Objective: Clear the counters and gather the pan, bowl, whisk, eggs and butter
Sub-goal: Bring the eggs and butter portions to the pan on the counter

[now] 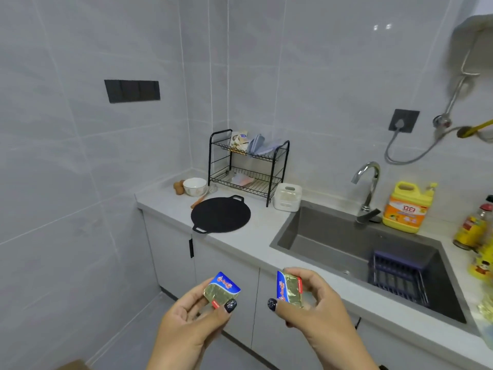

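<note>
My left hand (190,313) pinches a small foil-wrapped butter portion (222,289) with a blue and red label. My right hand (317,308) pinches a second butter portion (289,289) of the same kind. Both are held in the air in front of the cabinet, below the counter edge. On the counter at the far left lies a flat black pan (221,214) with two loop handles. Behind it stand a white bowl (195,186) and brown eggs (178,187). An orange-handled utensil (198,201) lies between bowl and pan; I cannot tell if it is the whisk.
A black two-tier wire rack (249,166) with packets and cloths stands in the corner, a white container (288,197) beside it. The grey sink (320,236) holds a dark basket (397,276). A yellow detergent jug (406,208) and bottles (472,231) stand at the right.
</note>
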`<state>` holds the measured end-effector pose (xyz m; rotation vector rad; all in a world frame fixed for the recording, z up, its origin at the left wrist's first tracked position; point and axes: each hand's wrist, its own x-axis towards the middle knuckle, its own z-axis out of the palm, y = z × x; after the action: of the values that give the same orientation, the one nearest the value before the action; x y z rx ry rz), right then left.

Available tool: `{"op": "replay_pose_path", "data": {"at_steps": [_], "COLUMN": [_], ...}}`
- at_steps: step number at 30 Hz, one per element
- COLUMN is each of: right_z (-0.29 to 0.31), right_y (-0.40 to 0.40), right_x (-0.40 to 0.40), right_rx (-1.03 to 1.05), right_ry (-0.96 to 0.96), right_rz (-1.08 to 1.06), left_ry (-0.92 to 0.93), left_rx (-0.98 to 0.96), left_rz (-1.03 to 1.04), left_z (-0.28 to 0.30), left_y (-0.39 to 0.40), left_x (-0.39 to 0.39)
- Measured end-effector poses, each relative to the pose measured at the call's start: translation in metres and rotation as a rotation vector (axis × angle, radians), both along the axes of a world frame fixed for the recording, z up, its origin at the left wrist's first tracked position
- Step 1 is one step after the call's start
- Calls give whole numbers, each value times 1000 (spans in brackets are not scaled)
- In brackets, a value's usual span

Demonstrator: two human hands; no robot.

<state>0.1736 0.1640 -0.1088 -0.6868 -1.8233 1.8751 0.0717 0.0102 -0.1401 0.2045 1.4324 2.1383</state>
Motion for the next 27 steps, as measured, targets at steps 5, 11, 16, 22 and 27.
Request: {"op": "replay_pose_path", "data": {"at_steps": [5,11,16,22,27], "right_z": [8,-6,-33,-68,-74], "right_y": [16,28,64,131,179], "right_x": [-111,-215,-284,-381,-476], "right_rx": [59,150,215,240,249], "right_ry": [-25,-79,-175,-195,-234], "right_rz": [24,111,118,162,237], "left_ry": [-61,-45,-101,-106,-48], "left_rx": [8,-106,-180,-300,-380], "left_rz": [74,193,235,270,319], "left_z": [8,2,-15,-28,-26], "left_y": [14,27,47,99,147], "left_x": [-107,-216,-284,-378,-469]}}
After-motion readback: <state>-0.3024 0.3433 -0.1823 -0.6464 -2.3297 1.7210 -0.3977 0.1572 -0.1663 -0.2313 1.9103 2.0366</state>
